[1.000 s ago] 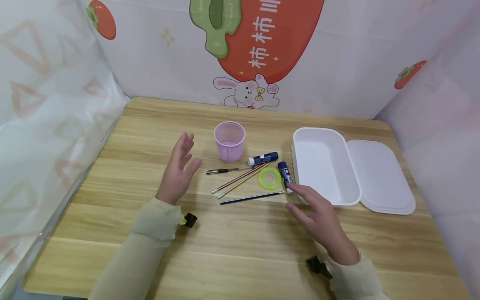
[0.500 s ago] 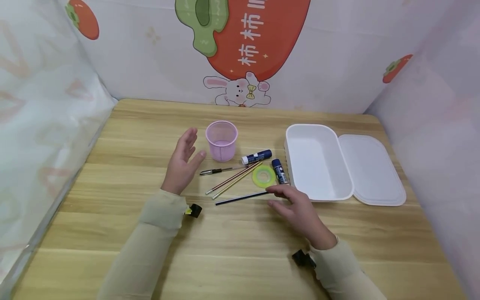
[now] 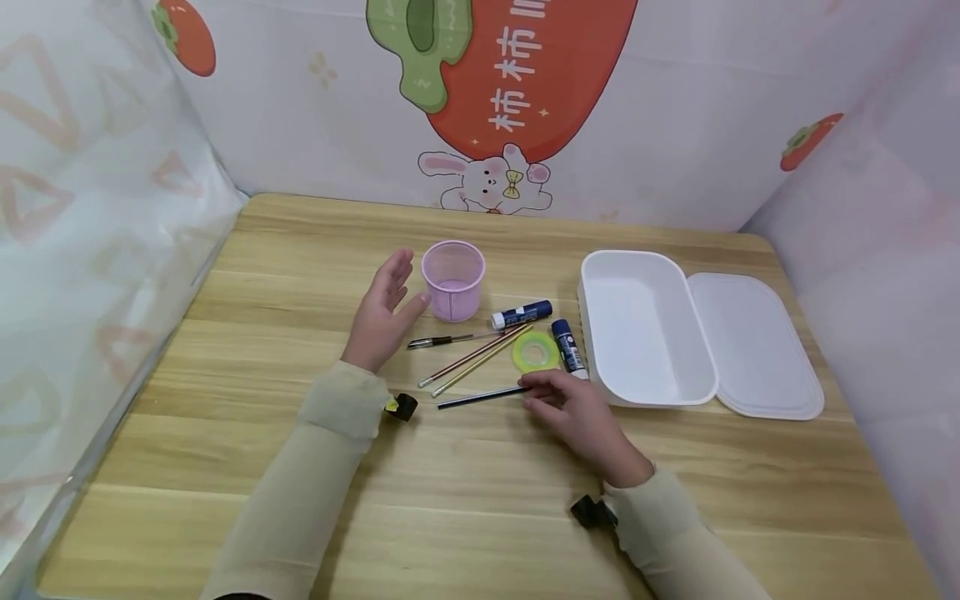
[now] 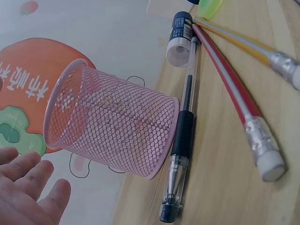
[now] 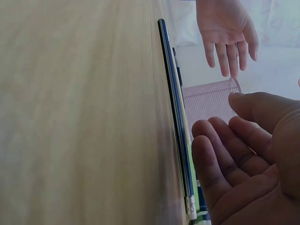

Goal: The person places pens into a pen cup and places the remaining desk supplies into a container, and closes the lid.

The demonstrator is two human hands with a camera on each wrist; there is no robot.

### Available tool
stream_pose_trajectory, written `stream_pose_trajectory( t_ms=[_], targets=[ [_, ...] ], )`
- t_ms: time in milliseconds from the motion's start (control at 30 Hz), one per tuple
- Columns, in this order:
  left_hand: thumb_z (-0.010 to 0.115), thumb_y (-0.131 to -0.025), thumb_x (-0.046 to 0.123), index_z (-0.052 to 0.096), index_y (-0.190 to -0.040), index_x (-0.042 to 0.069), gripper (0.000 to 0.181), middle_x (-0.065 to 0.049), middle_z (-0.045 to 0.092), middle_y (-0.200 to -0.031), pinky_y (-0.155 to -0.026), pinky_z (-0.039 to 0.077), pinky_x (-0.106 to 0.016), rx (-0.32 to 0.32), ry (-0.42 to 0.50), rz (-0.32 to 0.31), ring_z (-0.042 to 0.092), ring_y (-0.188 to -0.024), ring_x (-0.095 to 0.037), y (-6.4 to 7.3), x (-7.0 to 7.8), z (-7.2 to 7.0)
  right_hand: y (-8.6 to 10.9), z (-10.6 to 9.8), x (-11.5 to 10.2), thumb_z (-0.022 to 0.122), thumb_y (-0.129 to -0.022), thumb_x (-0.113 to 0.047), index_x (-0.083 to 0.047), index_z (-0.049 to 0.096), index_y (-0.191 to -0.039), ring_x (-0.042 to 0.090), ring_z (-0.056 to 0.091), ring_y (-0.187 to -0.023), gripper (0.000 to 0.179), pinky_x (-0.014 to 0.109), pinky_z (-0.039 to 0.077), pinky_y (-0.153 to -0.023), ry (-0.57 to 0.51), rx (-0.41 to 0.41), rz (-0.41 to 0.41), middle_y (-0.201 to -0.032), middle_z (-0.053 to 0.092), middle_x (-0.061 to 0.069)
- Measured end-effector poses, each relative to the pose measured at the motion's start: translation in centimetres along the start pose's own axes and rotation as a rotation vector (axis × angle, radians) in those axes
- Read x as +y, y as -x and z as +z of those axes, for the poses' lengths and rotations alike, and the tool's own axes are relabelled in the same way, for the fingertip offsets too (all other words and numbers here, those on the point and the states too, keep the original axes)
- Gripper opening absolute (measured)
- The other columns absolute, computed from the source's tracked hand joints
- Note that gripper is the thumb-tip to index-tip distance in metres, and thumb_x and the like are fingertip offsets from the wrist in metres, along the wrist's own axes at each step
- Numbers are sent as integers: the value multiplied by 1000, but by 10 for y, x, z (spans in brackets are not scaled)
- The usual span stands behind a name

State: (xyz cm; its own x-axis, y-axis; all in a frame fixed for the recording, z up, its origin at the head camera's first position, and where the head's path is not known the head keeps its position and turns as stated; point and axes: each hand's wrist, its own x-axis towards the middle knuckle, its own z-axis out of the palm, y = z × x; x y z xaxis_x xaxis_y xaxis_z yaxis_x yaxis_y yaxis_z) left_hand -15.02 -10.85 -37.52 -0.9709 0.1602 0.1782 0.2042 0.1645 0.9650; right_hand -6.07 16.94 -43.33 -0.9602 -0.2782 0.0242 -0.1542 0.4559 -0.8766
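Head: one mesh cup point(image 3: 453, 298), three pencils point(image 3: 482, 398)

Pretty basic wood-grain table point(image 3: 480, 517), with most of the stuff bunched around the middle. A pink-purple mesh cup point(image 3: 453, 302) is stood upright toward the far side, with a black-grip pen point(image 3: 442, 341) laid just on its near side. A red pencil point(image 3: 467, 360) and a yellow pencil point(image 3: 480, 364) are laid slantwise, with a dark pencil point(image 3: 480, 397) placed nearest. A yellow-green tape roll point(image 3: 519, 357) is flanked by two blue glue sticks point(image 3: 570, 350), one far, one right. Further right, an open white box point(image 3: 641, 350) is sat beside a flat white lid point(image 3: 765, 350).
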Motion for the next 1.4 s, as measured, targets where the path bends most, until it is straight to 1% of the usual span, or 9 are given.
stream_pose_trajectory(
  t_ms=[167, 400, 567, 800, 1000, 1100, 1200, 1300, 1400],
  targets=[
    [62, -89, 13, 22, -146, 5, 71, -12, 27, -150, -110, 24, -41, -10, 28, -28, 26, -137, -24, -7, -6, 5, -6, 3, 0, 69, -85, -17, -16, 65, -108, 7, 64, -83, 24, 23, 53, -70, 49, -8, 60, -103, 67, 0],
    [61, -89, 14, 19, -146, 1, 72, -14, 25, -150, -111, 22, -43, -43, 60, -27, 25, -138, -24, -14, -10, 12, -14, 7, 3, 71, -83, -17, -19, 68, -104, 4, 62, -77, 21, 23, 52, -66, 144, 2, 55, -98, 67, -7],
    [61, -88, 12, 20, -146, 1, 72, -14, 25, -151, -111, 22, -43, -36, 74, -45, 24, -138, -24, -19, -12, 15, -19, 10, 6, 71, -83, -17, -21, 69, -101, 4, 60, -74, 18, 24, 52, -64, 154, -7, 87, -94, 67, -9],
    [62, -88, 15, 18, -147, 3, 75, -14, 24, -151, -111, 20, -43, -29, 64, -88, 23, -138, -25, -22, -11, 17, -24, 14, 5, 72, -82, -15, -20, 70, -98, 6, 60, -72, 17, 24, 51, -63, 152, -18, 132, -90, 67, -8],
    [65, -86, 11, 16, -147, 1, 79, -19, 26, -149, -111, 21, -45, -22, 48, -85, 27, -136, -32, -25, -11, 22, -26, 17, 2, 73, -80, -11, -19, 70, -98, 5, 58, -71, 20, 25, 50, -64, 190, -20, 136, -90, 67, -7],
    [67, -85, 12, 15, -147, 1, 82, -18, 26, -149, -110, 22, -43, -21, 34, -88, 28, -135, -33, -27, -12, 24, -28, 17, -1, 73, -80, -11, -18, 71, -98, 5, 57, -72, 20, 25, 49, -64, 226, -36, 137, -91, 66, -9],
    [68, -85, 13, 15, -147, 2, 83, -17, 26, -149, -110, 23, -42, -31, 30, -92, 29, -135, -32, -29, -13, 25, -30, 18, -3, 73, -80, -9, -18, 72, -96, 5, 55, -73, 18, 24, 48, -64, 274, -49, 111, -91, 64, -10],
    [68, -85, 16, 16, -148, 5, 82, -17, 28, -148, -110, 23, -43, -41, 37, -99, 29, -135, -30, -31, -18, 25, -32, 19, -5, 73, -80, -9, -19, 73, -93, 6, 54, -73, 17, 24, 47, -64, 334, -62, 74, -89, 61, -10],
    [69, -85, 22, 19, -148, 11, 81, -12, 30, -148, -110, 25, -41, -32, 32, -109, 30, -135, -26, -33, -29, 23, -35, 21, -6, 72, -80, -10, -20, 73, -92, 6, 55, -77, 16, 24, 47, -68, 366, -88, 44, -89, 59, -10]
  ],
)
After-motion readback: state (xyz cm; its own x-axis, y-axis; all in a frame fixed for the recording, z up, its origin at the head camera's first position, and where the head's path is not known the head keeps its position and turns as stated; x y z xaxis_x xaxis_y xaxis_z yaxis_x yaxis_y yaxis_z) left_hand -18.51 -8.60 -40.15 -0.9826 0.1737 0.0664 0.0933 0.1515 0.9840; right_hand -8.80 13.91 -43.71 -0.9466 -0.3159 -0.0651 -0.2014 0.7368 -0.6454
